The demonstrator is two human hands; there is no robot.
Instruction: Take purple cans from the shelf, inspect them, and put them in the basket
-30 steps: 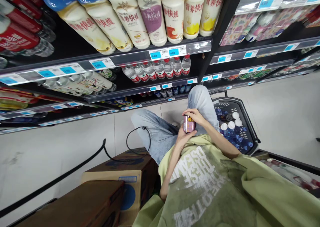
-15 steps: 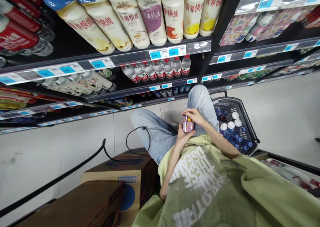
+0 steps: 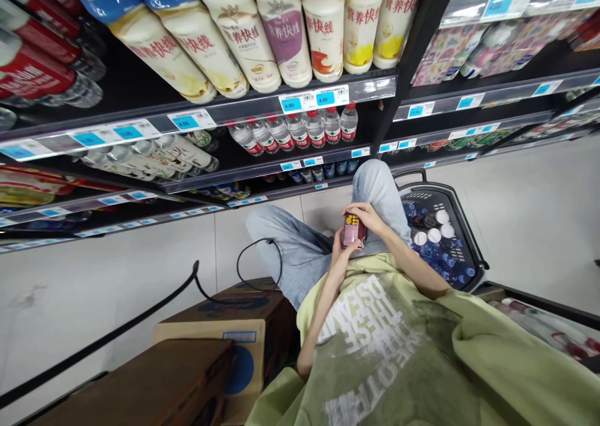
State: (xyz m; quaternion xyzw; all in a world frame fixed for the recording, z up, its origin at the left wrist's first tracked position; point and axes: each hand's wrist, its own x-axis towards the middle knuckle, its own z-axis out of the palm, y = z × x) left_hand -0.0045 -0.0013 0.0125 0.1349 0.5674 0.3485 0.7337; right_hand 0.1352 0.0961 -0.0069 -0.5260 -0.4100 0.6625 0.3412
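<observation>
In the head view, a purple can (image 3: 353,232) is held just before the green T-shirt (image 3: 398,357), its long axis directed away toward the shelves (image 3: 375,89), yellow-printed end farther. Its near end is gripped by the left hand (image 3: 341,253), thumb laid across; its far end is clasped by the right hand (image 3: 366,215), wrist angled inward.

Purple container (image 3: 353,232) in the person's fingers (image 3: 359,207) — bottle-filled basket (image 3: 462,221) nearby
</observation>
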